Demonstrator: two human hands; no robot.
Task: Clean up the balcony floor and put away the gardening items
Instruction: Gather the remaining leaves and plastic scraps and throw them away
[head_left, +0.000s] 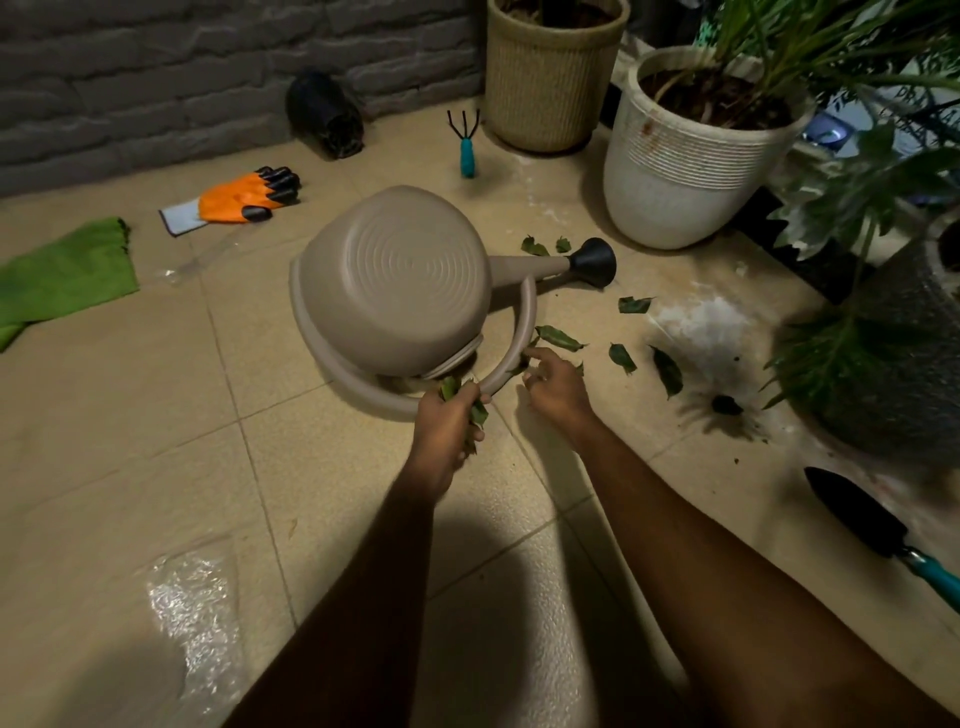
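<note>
Balcony floor (156, 415), beige tiles, wet sheen in patches.

Left hand (447, 421) – fingers curled tight round a bunch of leaves (478, 413), held just over the tiles, right against the loop handle of the watering can (400, 275).

Right hand (553, 382) – just beside the left, fingers bent, tips down at a leaf scrap by the handle. Whether it is actually pinched, cannot tell.

Watering can lies tipped over, ribbed base facing up, spout running right to a black rose (595, 262).

Loose leaves (558, 338) lie scattered on the tiles to the right of the hands, with a few more near the spout. A dark soil spill (727, 405) lies beyond them, near a grey planter at the right edge.

Hand rake (466, 145) with a teal handle lies near a woven pot (550, 73). A white ribbed pot (691, 156) stands just right of it. Orange gloves (244, 197) with black tips lie by the brick wall, and a green cloth (62, 275) lies at far left. Black trowel (862, 514) with a teal handle lies at lower right.
</note>
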